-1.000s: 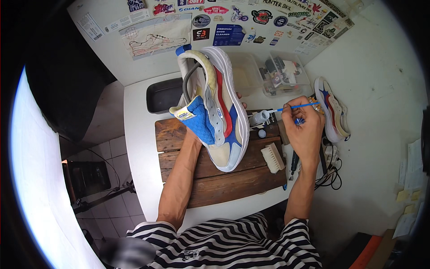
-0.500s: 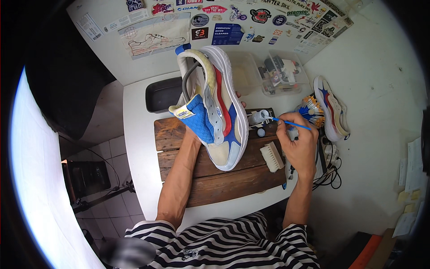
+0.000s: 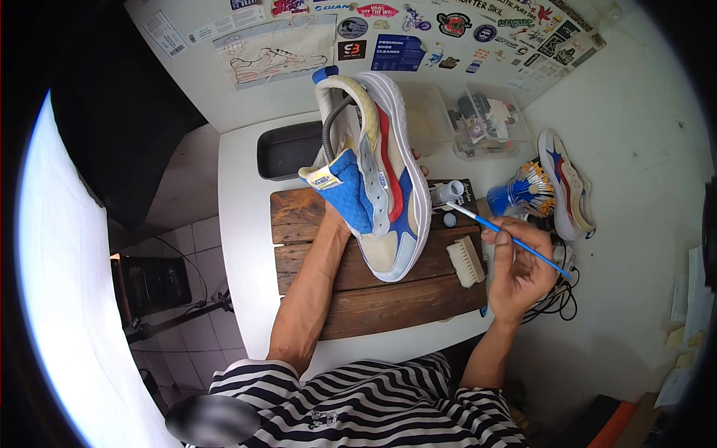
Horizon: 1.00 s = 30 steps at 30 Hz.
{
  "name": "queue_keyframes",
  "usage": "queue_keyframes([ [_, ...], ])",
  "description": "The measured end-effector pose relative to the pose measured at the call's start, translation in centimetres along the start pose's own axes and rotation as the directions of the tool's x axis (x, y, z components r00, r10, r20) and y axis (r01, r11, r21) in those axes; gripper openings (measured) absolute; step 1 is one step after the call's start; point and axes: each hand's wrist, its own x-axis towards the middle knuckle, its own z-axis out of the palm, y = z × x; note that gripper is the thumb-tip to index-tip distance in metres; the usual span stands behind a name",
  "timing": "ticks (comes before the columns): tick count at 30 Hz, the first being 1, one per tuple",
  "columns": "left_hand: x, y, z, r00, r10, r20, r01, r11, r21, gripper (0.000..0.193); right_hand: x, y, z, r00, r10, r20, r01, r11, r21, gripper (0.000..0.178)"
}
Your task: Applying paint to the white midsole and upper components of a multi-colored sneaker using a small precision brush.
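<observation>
A sneaker (image 3: 387, 252) in cream, blue, red and grey, its white sole turned to the right, is held up over the wooden board by my left hand (image 3: 336, 216). That hand is mostly hidden behind the shoe; only fingertips show past the sole. A bent grey coil sits inside the shoe's opening. My right hand (image 3: 519, 272) pinches a thin blue paintbrush (image 3: 489, 223), whose pale tip points left, just in front of a small uncapped bottle (image 3: 447, 192). The bottle's round cap (image 3: 449, 220) lies close by.
On the slatted wooden board (image 3: 388, 312) rests a scrub brush (image 3: 467, 263). Behind stand a dark tray (image 3: 280, 155) and a clear plastic box (image 3: 489, 142). A blue cup of paintbrushes (image 3: 504, 200) and a second sneaker (image 3: 565, 187) are at right, with black cables (image 3: 554, 302) nearer me.
The paintbrush tip has come out of the bottle's mouth, as my right hand moved right and nearer to me. The whole view has shifted slightly; my left hand still holds the sneaker.
</observation>
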Motion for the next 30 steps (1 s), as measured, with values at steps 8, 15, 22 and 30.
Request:
queue_keyframes([
  [8,-0.1,0.0,-1.0,1.000,-0.003,-0.029,0.004,1.000,0.026,0.079,-3.6,-2.2,4.8,0.901,-0.411,0.139,0.430,0.887,-0.170,0.016],
  [15,-0.3,0.2,-1.9,0.996,-0.039,-0.082,0.042,0.998,0.038,0.084,-4.7,-1.8,6.7,0.845,-0.506,0.176,0.535,0.803,-0.262,0.022],
  [22,-0.4,0.3,-1.3,0.996,-0.026,-0.085,0.033,0.996,0.078,0.082,-4.7,-1.6,7.3,0.860,-0.483,0.166,0.511,0.825,-0.241,0.021],
  [30,-0.4,0.3,-1.6,0.997,-0.021,-0.072,0.022,0.999,0.024,0.080,-4.7,-1.4,7.0,0.874,-0.459,0.160,0.485,0.847,-0.219,0.018],
])
